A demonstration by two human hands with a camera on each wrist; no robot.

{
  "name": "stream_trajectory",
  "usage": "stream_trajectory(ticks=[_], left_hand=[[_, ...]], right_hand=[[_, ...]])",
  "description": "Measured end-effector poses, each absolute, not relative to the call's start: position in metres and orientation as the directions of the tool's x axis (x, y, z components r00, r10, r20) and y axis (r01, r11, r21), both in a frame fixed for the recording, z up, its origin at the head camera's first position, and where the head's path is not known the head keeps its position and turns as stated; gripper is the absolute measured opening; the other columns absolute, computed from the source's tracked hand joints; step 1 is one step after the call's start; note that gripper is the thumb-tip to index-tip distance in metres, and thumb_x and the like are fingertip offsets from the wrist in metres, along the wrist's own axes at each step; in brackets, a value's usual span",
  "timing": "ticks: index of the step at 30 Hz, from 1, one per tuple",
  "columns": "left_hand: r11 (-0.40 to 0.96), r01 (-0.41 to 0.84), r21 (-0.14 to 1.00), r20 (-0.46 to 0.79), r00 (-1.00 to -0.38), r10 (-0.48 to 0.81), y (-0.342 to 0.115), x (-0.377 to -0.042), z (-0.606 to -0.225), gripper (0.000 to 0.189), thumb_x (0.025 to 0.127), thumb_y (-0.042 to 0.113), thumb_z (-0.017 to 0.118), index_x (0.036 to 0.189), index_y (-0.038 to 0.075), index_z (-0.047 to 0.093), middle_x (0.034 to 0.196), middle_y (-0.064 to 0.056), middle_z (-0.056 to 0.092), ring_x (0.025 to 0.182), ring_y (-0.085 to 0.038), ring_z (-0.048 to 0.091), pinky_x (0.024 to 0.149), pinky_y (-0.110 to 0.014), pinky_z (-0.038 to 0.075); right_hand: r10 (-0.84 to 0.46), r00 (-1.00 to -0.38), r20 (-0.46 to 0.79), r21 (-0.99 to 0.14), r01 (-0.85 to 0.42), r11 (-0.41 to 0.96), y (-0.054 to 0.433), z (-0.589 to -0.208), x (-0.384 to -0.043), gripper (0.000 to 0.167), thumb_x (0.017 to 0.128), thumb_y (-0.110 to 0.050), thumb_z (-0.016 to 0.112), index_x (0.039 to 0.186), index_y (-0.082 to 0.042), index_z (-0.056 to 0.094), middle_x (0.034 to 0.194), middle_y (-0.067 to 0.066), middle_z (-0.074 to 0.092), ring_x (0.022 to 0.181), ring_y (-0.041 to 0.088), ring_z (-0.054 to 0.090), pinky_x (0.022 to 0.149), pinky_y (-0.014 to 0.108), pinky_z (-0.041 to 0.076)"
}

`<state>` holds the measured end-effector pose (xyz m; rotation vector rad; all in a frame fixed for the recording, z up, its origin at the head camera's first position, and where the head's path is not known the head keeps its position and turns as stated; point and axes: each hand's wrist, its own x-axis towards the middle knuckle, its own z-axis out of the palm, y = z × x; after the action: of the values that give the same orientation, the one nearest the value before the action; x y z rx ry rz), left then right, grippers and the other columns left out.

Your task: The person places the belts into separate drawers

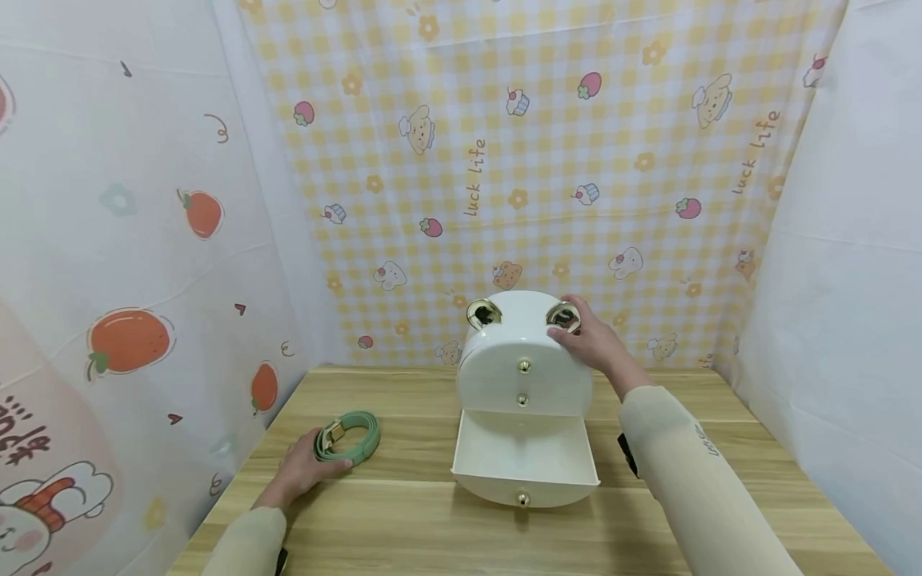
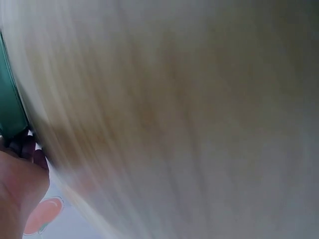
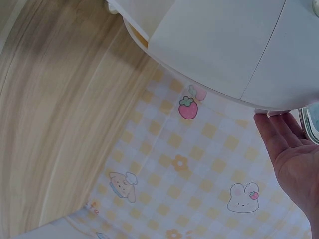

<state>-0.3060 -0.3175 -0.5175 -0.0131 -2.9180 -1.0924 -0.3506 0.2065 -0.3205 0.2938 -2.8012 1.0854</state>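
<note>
A white storage box point(image 1: 519, 384) with a rounded top stands on the table, its bottom drawer point(image 1: 522, 452) pulled out with nothing inside. Two gold-rimmed round ears sit on top, and gold knobs line the front. My right hand point(image 1: 594, 340) grips the box at its right ear point(image 1: 563, 318), thumb in front and fingers behind; the right wrist view has fingertips point(image 3: 261, 122) against the box. On the left, my left hand point(image 1: 306, 466) holds a coiled green belt point(image 1: 370, 436) with a gold buckle, thumb along its near edge. The belt point(image 2: 10, 99) shows only partly in the left wrist view.
The wood-grain table point(image 1: 403, 520) carries both things. Behind it hangs a yellow checked cloth point(image 1: 547, 240) with cartoon prints. White cloths close off the left point(image 1: 238, 336) and right point(image 1: 828, 320) sides.
</note>
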Motion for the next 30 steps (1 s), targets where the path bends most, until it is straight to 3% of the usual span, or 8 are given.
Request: stream_trajectory(ticks=[10,26,30], left_hand=[[0.687,0.000,0.727,0.032,-0.999,-0.034,-0.312,-0.305,-0.509,0.094,0.078,0.042,0.084,0.141,-0.010,0.038,0.134,-0.029,0.051,0.121,-0.043,0.050,0.102,-0.059,0.038],[0.688,-0.008,0.725,0.047,-0.997,-0.061,-0.308,-0.307,-0.503,0.090,0.083,0.041,0.080,0.142,-0.012,0.036,0.138,-0.033,0.046,0.125,-0.047,0.046,0.104,-0.059,0.037],[0.672,-0.003,0.740,0.061,-0.996,-0.071,-0.307,-0.307,-0.499,0.084,0.084,0.042,0.078,0.141,-0.007,0.040,0.136,-0.029,0.050,0.123,-0.043,0.049,0.102,-0.057,0.039]], right_hand=[[-0.130,-0.976,0.175,-0.662,-0.215,0.718,0.204,-0.318,-0.350,0.073,0.099,-0.041,0.058,0.156,-0.019,0.018,0.120,0.028,0.059,0.107,0.042,0.059,0.089,0.056,0.047],[-0.130,-0.973,0.189,-0.662,-0.224,0.716,0.206,-0.319,-0.349,0.070,0.099,-0.039,0.059,0.155,-0.019,0.021,0.120,0.028,0.060,0.106,0.042,0.060,0.089,0.055,0.047],[-0.130,-0.973,0.191,-0.665,-0.226,0.712,0.206,-0.319,-0.349,0.070,0.099,-0.039,0.059,0.155,-0.020,0.021,0.122,0.029,0.059,0.107,0.043,0.059,0.090,0.057,0.047]])
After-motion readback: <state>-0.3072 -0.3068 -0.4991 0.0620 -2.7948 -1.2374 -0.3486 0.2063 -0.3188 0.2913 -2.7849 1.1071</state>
